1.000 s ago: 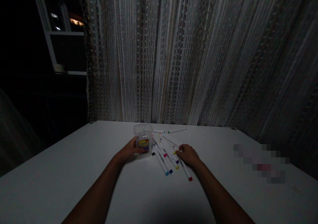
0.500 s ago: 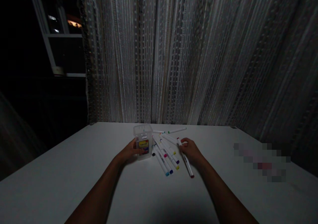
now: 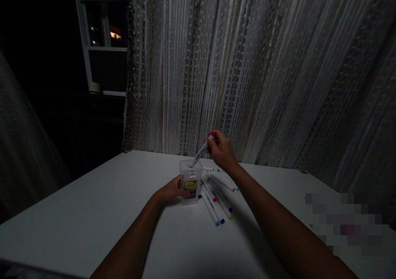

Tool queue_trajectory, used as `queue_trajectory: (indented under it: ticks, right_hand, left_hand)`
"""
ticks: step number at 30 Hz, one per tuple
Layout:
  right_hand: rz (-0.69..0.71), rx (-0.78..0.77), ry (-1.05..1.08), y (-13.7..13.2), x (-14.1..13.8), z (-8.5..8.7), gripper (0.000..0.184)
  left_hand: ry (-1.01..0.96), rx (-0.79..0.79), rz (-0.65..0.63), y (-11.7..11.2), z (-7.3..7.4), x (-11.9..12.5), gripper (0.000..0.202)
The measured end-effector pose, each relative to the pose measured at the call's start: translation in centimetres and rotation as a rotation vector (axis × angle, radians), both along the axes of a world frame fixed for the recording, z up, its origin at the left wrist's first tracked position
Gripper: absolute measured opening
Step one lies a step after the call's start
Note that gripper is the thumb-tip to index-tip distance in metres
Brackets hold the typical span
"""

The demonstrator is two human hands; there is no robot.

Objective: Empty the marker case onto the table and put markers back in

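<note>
Dim room, head-camera view down onto a white desk (image 3: 93,213) set against a pale, vertically striped curtain (image 3: 247,64).

Left hand (image 3: 171,191) resting on the desk near its middle, grip wrapped around the near-left side of a small clear plastic cup with a colourful label (image 3: 190,182), fingers pressed to the cup wall, cup standing upright on the desk surface.

Right hand (image 3: 221,150) raised above the desk, just beyond and to the right of the cup, grip pinched on the upper end of a white marker with a red cap (image 3: 201,151). Marker tilted, red end up at the fingertips, lower end pointing down-left at the open rim of the cup; too dark to tell whether the tip is already inside the rim or just over it.

Loose cluster of white markers with coloured caps (image 3: 216,198) lying flat on the desk just right of the cup, fanned toward the near edge, caps showing blue, yellow, pink and purple. A few more of them farther back toward the far edge of the desk, under the raised right hand.

Dark window with a white frame (image 3: 102,48) at upper left, beyond the desk's far-left corner. Blurred, pixelated patch (image 3: 346,225) toward the right edge of the desk.
</note>
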State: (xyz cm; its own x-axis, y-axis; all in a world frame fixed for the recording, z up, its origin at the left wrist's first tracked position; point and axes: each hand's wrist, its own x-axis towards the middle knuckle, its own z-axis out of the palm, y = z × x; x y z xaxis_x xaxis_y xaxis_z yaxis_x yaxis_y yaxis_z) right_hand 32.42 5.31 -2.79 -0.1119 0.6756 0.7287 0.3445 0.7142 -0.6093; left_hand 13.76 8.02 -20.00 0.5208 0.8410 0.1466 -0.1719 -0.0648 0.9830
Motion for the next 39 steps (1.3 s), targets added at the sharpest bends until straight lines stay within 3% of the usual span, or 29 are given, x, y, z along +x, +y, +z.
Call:
queue_trajectory:
  ticks: [5,10,14,24,29,32,36,39]
  right_hand:
    - [-0.127,-0.137,-0.644,1.0,-4.4,-2.6,0.012]
    - [-0.186,-0.152,-0.821,0.6,-5.7,-3.5,0.021]
    - [-0.211,-0.167,-0.832,0.6,-5.8,-3.4,0.022]
    - [-0.090,-0.171,-0.816,0.8,-5.3,-3.5,0.018]
    - [-0.052,-0.133,-0.826,0.6,-5.1,-3.3,0.030]
    - [-0.035,-0.085,-0.701,0.3,-4.1,-2.9,0.036]
    - [-0.132,-0.109,-0.408,-0.2,-1.0,-3.3,0.033]
    - [-0.307,-0.222,-0.381,-0.7,1.9,-5.3,0.028]
  left_hand:
    - [-0.018,0.026,-0.022,0.2,-0.3,0.0,0.064]
    - [-0.043,0.046,-0.024,0.7,-0.7,0.0,0.062]
    - [-0.019,0.064,-0.034,0.6,-0.6,0.0,0.060]
    - [-0.042,0.026,-0.015,0.4,-0.6,0.1,0.060]
    - [-0.012,0.022,-0.012,0.1,-0.1,0.1,0.058]
    - [-0.025,0.006,-0.012,-0.2,0.2,0.2,0.062]
    - [-0.022,-0.024,0.006,-0.4,0.2,0.2,0.066]
    - [-0.021,-0.035,0.007,-0.3,0.0,0.2,0.066]
